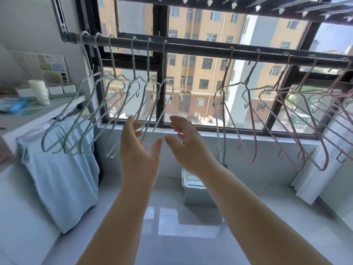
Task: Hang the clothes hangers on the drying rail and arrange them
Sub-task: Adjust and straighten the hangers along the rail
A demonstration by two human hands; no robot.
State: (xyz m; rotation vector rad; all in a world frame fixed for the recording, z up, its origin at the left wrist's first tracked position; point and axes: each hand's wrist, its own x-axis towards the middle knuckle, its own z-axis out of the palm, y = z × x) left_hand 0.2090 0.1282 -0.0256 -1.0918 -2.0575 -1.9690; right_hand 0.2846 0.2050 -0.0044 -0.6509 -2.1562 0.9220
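Green hanger wire crosses the loose fingertips of the left hand (139, 150); the right hand (183, 144), just beside it, is spread and holds nothing. Green hangers (163, 62) and pink hangers (253, 66) hang along the dark rail (200, 48) before the window (191, 79).

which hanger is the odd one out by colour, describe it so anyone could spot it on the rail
Find the dark rail that runs across the window. At its left end green hangers bunch together, then comes a wide gap, then pink hangers. The one meant is the first hanger right of that gap. It is the only green one beside the pinks, and it hangs nearly edge-on.
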